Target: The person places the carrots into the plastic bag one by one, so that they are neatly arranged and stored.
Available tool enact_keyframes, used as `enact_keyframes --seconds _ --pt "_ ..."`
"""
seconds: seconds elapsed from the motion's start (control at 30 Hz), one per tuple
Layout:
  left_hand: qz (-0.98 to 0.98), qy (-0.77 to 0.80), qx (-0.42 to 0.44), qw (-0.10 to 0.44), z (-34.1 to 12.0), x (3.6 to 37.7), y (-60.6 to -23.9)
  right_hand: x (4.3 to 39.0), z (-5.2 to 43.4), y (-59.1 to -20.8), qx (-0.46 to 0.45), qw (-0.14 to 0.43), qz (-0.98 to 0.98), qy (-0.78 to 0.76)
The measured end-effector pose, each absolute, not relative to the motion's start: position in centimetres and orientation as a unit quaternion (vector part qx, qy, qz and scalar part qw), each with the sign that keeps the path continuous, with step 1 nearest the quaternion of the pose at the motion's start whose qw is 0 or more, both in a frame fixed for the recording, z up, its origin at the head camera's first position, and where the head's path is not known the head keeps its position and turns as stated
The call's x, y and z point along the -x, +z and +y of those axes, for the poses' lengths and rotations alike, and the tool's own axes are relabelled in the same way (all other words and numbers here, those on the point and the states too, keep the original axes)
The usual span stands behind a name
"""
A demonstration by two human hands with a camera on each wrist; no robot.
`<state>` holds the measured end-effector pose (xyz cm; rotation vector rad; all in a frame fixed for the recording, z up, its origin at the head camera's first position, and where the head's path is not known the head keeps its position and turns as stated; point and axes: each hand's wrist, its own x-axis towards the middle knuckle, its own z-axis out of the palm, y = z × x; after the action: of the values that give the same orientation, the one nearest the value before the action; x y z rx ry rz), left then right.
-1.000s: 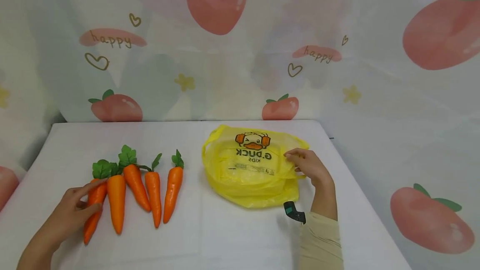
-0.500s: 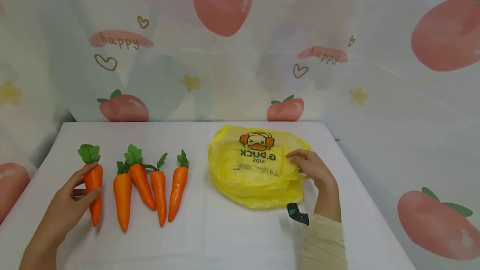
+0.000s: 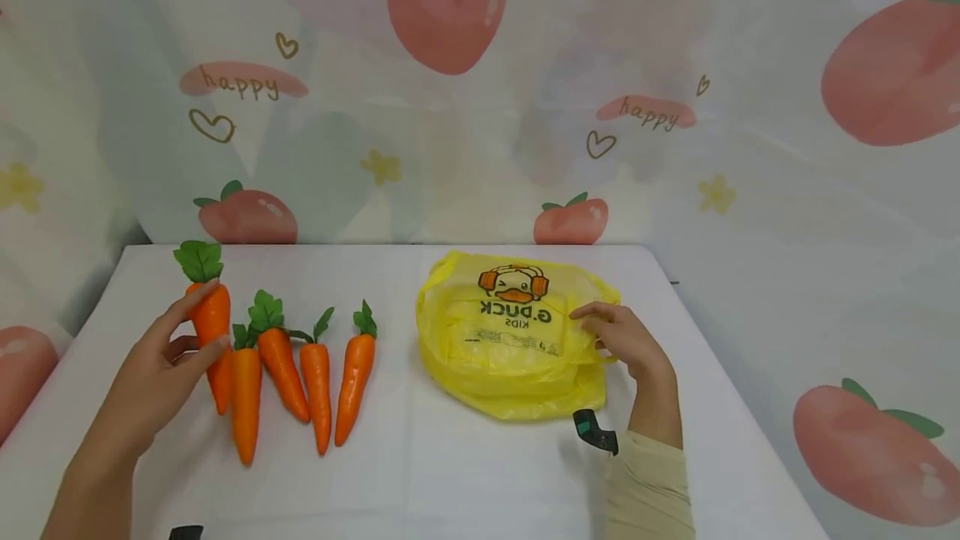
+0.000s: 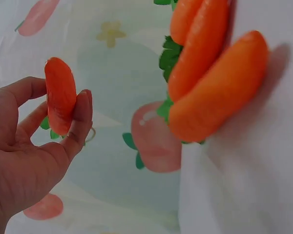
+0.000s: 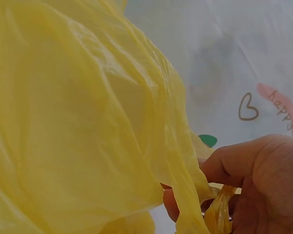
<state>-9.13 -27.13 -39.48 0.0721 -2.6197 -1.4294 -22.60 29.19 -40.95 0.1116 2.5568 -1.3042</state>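
Observation:
My left hand (image 3: 161, 365) pinches an orange carrot (image 3: 210, 315) with green leaves between thumb and fingers. The left wrist view shows this carrot (image 4: 61, 95) raised off the white table. Beside it lie several more carrots: a lighter one (image 3: 245, 407) nearest, then a slanted one (image 3: 283, 377) and two thin ones, the last of them (image 3: 356, 386) furthest right. My right hand (image 3: 626, 336) grips the handle side of a yellow plastic bag (image 3: 487, 369) with a duck print. In the right wrist view the bag's film (image 5: 102, 122) gathers between thumb and fingers of the right hand (image 5: 263, 180).
A white cloth covers the table (image 3: 450, 482). Behind it hangs a curtain (image 3: 465, 148) printed with fruit, hearts and lettering. Black camera mounts (image 3: 596, 432) stick out near the right wrist and at the bottom left.
My left hand has taken hold of the leftmost carrot, lifted it from the table and carried it forward and slightly right. My right hand keeps its hold on the bag.

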Motion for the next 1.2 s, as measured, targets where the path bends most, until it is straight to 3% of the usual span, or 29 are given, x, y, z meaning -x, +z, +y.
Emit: enact_keyframes --seconds 1.2 --pt "-0.798 -0.592 0.110 -0.018 -12.5 14.5 -34.3 22.9 29.3 -40.9 -0.039 0.129 0.884 -0.448"
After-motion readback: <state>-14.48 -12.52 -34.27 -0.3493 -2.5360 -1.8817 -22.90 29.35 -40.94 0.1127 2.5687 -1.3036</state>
